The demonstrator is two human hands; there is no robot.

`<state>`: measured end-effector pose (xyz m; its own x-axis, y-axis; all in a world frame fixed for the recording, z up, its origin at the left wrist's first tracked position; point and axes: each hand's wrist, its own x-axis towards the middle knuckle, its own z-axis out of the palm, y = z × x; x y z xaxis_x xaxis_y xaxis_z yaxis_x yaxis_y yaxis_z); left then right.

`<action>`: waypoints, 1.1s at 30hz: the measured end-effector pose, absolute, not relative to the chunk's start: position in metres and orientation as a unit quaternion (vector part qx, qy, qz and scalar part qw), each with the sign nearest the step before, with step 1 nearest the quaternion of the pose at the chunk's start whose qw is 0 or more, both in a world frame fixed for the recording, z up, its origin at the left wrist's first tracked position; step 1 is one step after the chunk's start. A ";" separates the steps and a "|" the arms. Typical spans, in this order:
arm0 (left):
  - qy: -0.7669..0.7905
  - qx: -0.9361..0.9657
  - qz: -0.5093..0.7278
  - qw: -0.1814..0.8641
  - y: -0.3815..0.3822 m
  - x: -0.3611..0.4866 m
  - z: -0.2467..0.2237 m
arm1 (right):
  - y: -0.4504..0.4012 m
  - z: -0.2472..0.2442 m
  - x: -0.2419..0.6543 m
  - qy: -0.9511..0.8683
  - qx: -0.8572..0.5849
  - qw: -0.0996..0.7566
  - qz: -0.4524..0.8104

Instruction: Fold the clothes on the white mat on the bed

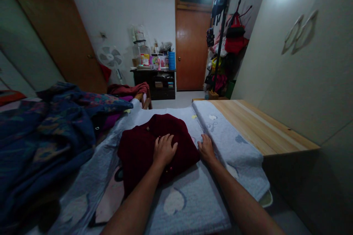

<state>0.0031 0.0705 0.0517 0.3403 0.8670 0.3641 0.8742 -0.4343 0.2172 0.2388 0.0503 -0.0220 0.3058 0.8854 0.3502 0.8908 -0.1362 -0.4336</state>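
Observation:
A dark red knitted garment, folded into a rough bundle, lies on the pale blue patterned bed cover. A small tag shows near its collar, and a few shiny buttons show lower down. My left hand rests flat on top of the garment, its fingers spread a little. Just past the garment's right edge, my right hand lies on the bed cover with its fingers loosely bent and apart; nothing shows in it. Under the garment's left side, part of a pink item with a dark edge sticks out.
A heap of blue floral clothing covers the left side. To the right are a wooden board and a pale wardrobe. A fan, a black cabinet and a brown door stand at the back. Bags hang beside the door.

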 end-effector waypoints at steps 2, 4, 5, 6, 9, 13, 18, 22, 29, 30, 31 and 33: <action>-0.532 -0.818 -0.219 0.005 0.071 0.003 0.051 | 0.051 -0.021 0.238 -0.570 -0.764 0.302 0.002; -0.531 -0.817 -0.224 0.005 0.072 0.003 0.049 | 0.052 -0.019 0.237 -0.560 -0.772 0.301 0.012; -0.532 -0.816 -0.225 0.005 0.072 0.003 0.049 | 0.052 -0.018 0.237 -0.558 -0.774 0.300 0.017; -0.533 -0.816 -0.226 0.005 0.072 0.003 0.049 | 0.052 -0.017 0.238 -0.555 -0.774 0.303 0.023; -0.536 -0.813 -0.225 0.001 0.072 0.003 0.049 | 0.051 -0.012 0.241 -0.549 -0.763 0.338 0.045; -0.534 -0.814 -0.226 -0.007 0.071 0.003 0.051 | 0.047 -0.012 0.249 -0.556 -0.716 0.418 0.059; -0.535 -0.812 -0.232 -0.014 0.074 0.003 0.048 | 0.042 -0.023 0.257 -0.547 -0.685 0.476 0.067; -0.533 -0.811 -0.241 -0.015 0.075 0.003 0.046 | 0.040 -0.020 0.256 -0.538 -0.678 0.494 0.078; -0.533 -0.806 -0.258 -0.024 0.075 0.003 0.046 | 0.064 0.023 0.213 -0.510 -0.611 0.547 0.259; -0.533 -0.805 -0.259 -0.025 0.075 0.002 0.046 | 0.069 0.025 0.206 -0.502 -0.590 0.559 0.296; -0.533 -0.805 -0.259 -0.028 0.075 0.002 0.046 | 0.074 0.025 0.202 -0.488 -0.573 0.569 0.332; -0.534 -0.805 -0.257 -0.033 0.075 0.002 0.045 | 0.081 0.018 0.197 -0.451 -0.541 0.582 0.407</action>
